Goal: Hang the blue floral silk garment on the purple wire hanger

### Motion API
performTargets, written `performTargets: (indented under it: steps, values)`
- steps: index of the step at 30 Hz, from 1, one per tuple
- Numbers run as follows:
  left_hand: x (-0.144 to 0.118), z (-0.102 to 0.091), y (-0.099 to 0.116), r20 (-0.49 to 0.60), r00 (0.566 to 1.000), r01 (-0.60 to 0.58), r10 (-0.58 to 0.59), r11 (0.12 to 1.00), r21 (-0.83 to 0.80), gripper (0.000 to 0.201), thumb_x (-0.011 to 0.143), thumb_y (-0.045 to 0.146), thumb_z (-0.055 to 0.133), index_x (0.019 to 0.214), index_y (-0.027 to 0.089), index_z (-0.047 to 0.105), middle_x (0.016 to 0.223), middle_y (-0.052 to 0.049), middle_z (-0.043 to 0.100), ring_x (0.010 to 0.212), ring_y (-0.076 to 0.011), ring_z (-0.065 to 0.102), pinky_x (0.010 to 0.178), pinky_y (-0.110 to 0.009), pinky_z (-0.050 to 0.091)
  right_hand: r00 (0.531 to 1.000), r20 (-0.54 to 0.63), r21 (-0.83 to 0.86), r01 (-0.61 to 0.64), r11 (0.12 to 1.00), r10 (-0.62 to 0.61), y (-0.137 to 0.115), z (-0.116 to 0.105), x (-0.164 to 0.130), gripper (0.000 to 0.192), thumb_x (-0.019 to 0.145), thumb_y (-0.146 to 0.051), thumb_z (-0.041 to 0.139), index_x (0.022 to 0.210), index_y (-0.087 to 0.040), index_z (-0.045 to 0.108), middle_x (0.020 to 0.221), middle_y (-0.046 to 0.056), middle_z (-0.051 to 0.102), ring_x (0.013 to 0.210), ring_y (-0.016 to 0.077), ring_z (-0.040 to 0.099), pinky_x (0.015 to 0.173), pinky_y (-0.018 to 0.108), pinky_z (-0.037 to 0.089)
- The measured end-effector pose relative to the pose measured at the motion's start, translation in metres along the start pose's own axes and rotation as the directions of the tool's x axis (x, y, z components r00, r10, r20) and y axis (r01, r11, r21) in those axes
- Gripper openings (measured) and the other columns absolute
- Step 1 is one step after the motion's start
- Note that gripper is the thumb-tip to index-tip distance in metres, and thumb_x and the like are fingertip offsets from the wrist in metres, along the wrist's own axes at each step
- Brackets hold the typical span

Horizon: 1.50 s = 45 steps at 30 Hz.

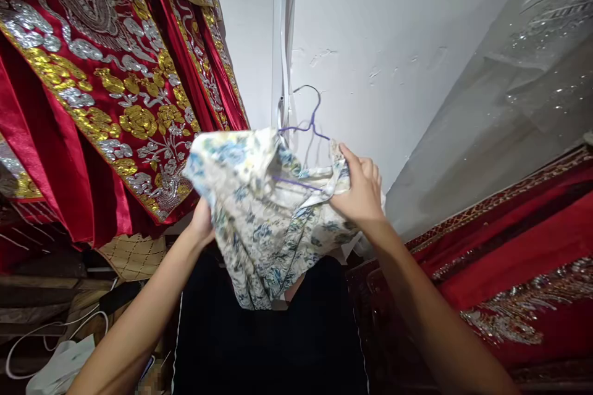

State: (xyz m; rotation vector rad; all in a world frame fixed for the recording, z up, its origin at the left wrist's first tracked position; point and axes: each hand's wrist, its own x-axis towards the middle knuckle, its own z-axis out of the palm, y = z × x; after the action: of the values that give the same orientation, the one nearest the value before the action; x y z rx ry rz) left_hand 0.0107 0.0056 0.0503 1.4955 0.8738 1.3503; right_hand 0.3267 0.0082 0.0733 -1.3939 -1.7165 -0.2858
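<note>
A white floral dress (259, 216) with blue and green flowers is held up in front of me, its neckline tilted toward the wall. Inside its neck sits a purple wire hanger (303, 128), whose hook points up and touches no rail that I can see. My right hand (361, 188) is closed round the strap and shoulder at the right end, thumb on top. At the left side, my left hand (202, 219) grips the dress from behind; most of its fingers are hidden by the fabric.
Red garments with gold and silver embroidery (139, 117) hang at the left. On the right is a sheer sparkling gown (523, 86) above red beaded cloth (523, 259). A white cable (283, 43) runs down the wall (365, 18). Lower left lies a white cord (28, 345).
</note>
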Motion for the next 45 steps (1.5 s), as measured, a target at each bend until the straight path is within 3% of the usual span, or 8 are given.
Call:
performTargets:
  steps: [11,16,18,23,36,40,43,45]
  values:
    - [-0.065,0.031,-0.09,-0.269,0.904,0.279,-0.333,0.935,-0.221,0.058,0.08,0.047,0.078,0.131,0.025,0.064,0.144,-0.008,0.06,0.146,-0.0282,0.042,0.124,-0.042,0.027,0.96,0.165,0.204,0.191,0.96,-0.226,-0.029,-0.03,0.02,0.082,0.074,-0.033,0.075,0.15,-0.036,0.045,0.146,0.01,0.045,0.136,0.0431,0.037,0.11,0.066,0.029]
    - [-0.096,0.054,-0.107,-0.272,0.822,0.3,-0.5,0.787,-0.54,0.068,0.086,0.048,0.073,0.145,0.023,0.052,0.148,-0.011,0.056,0.143,-0.0287,0.046,0.121,-0.042,0.035,0.916,0.389,0.743,-0.251,0.621,-0.096,-0.046,0.001,-0.066,0.034,0.088,-0.045,0.067,0.118,-0.028,0.069,0.112,0.008,0.071,0.102,0.0279,0.065,0.091,0.046,0.051]
    - [-0.103,0.066,-0.107,-0.241,0.831,0.288,-0.501,0.759,-0.584,0.065,0.088,0.046,0.071,0.145,0.022,0.052,0.146,-0.011,0.058,0.143,-0.027,0.046,0.121,-0.04,0.036,0.875,0.419,0.717,-0.482,0.504,0.241,-0.058,0.036,-0.107,0.034,0.089,-0.055,0.063,0.081,-0.022,0.066,0.07,0.003,0.063,0.065,0.0195,0.058,0.064,0.034,0.049]
    - [-0.109,0.076,-0.099,-0.156,0.859,0.319,-0.488,0.747,-0.583,0.062,0.087,0.043,0.073,0.143,0.022,0.056,0.144,-0.009,0.06,0.14,-0.0268,0.05,0.121,-0.038,0.038,0.615,0.657,0.621,-0.769,0.149,0.437,-0.082,0.098,-0.164,0.053,0.083,-0.076,0.053,0.077,-0.024,0.054,0.052,-0.004,0.043,0.046,0.0147,0.039,0.043,0.03,0.029]
    - [-0.115,0.06,-0.098,-0.097,0.834,0.406,-0.543,0.723,-0.56,0.062,0.089,0.061,0.062,0.137,0.022,0.061,0.133,-0.013,0.068,0.133,-0.0318,0.056,0.118,-0.045,0.04,0.707,0.65,0.665,-0.707,0.241,0.277,-0.082,0.071,-0.148,0.041,0.089,-0.059,0.056,0.07,-0.023,0.049,0.056,-0.002,0.051,0.049,0.0142,0.043,0.05,0.029,0.032]
    - [-0.116,0.066,-0.104,-0.485,0.776,0.281,-0.402,0.91,-0.304,0.064,0.09,0.055,0.062,0.145,0.024,0.05,0.143,-0.013,0.058,0.137,-0.0327,0.051,0.117,-0.047,0.039,0.71,0.63,0.688,-0.698,0.196,0.315,-0.078,0.065,-0.147,0.029,0.089,-0.04,0.057,0.066,-0.022,0.054,0.053,-0.003,0.045,0.051,0.0132,0.038,0.052,0.028,0.029]
    - [-0.121,0.082,-0.108,-0.765,0.644,0.159,0.018,0.975,0.157,0.071,0.089,0.043,0.067,0.151,0.028,0.037,0.155,-0.013,0.04,0.148,-0.0316,0.034,0.123,-0.047,0.028,0.668,0.662,0.653,-0.737,0.177,0.341,-0.074,0.062,-0.147,0.027,0.085,-0.032,0.057,0.061,-0.021,0.059,0.049,-0.002,0.045,0.048,0.0126,0.035,0.051,0.028,0.027]
    - [-0.124,0.097,-0.112,-0.666,0.724,0.084,0.18,0.935,0.344,0.065,0.087,0.036,0.069,0.147,0.031,0.044,0.153,-0.012,0.04,0.149,-0.0307,0.031,0.124,-0.045,0.024,0.651,0.687,0.625,-0.756,0.197,0.322,-0.074,0.063,-0.149,0.027,0.083,-0.031,0.056,0.06,-0.02,0.063,0.047,-0.002,0.047,0.047,0.0125,0.036,0.05,0.028,0.027]
